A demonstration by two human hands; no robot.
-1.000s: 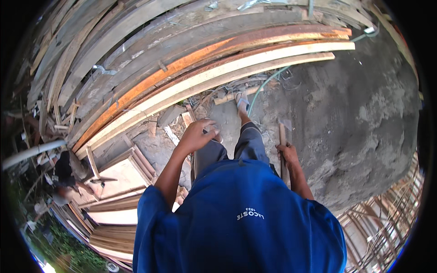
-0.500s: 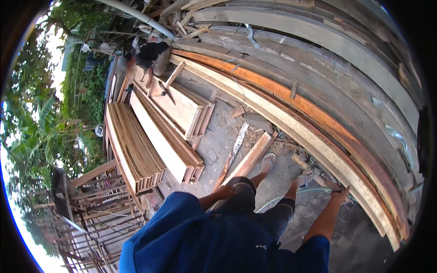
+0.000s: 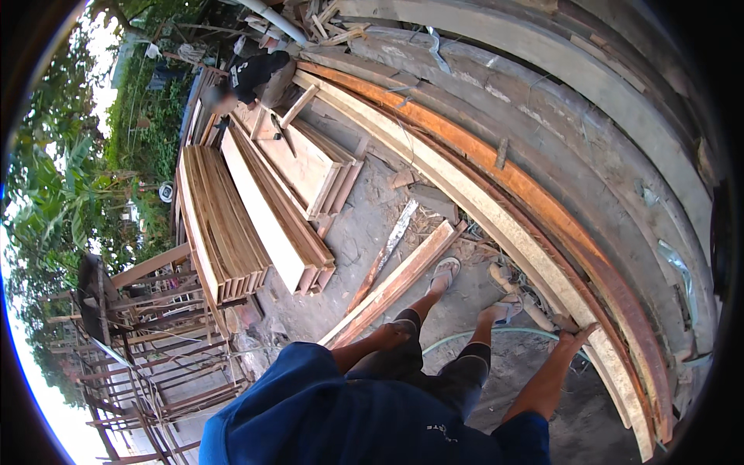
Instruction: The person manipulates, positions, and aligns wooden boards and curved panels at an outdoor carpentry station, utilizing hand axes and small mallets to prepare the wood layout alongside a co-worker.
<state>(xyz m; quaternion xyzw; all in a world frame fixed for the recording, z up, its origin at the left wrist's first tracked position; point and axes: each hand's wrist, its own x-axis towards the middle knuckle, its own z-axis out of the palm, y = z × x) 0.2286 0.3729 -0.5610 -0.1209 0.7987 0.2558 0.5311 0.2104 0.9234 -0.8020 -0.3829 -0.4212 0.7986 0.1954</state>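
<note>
As the pale beam lies beside the right hand, that hand's grip — I can't tell (too small).

Grey ground; green foliage left, white daylight behind; 1 pale pipe top.

My right grip: at the pale plank, which walls off that side
My left grip: by my leg; loose board lies just beyond
Ground gap: I could pass between loose board and stacked frames
Feet: green hose crosses near me
Far end: crouching co-worker blocks
</note>
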